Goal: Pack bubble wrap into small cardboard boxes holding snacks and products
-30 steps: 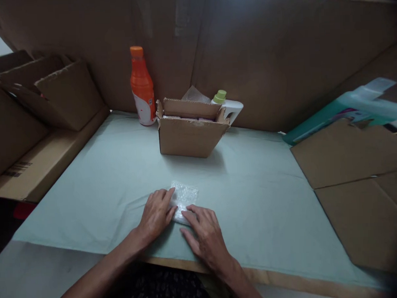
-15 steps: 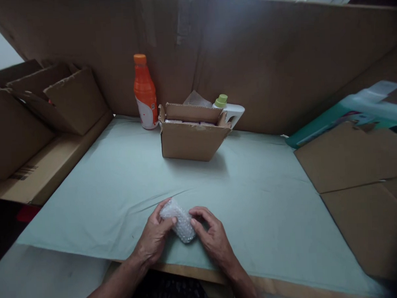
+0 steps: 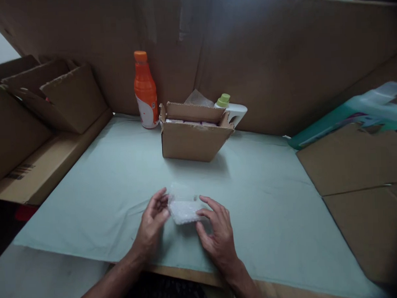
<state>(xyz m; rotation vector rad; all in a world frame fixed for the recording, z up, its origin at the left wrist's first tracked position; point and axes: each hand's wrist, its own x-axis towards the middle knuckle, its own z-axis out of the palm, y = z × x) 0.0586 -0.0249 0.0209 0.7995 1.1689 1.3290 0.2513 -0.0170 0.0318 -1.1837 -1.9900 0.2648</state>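
both grips closed: left hand (image 3: 151,224), right hand (image 3: 217,233) | one bubble-wrap bundle (image 3: 184,210) | two bottles

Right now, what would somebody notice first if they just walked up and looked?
Probably the bright orange bottle standing at the back of the pale green table, just left of an open cardboard box. Next, near the front edge, the left hand and right hand hold a small bubble-wrap bundle between them.

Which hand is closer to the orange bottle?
Left. The left hand is below the orange bottle, nearly in line with it; the right hand sits farther right and lower, beyond the bubble-wrap bundle.
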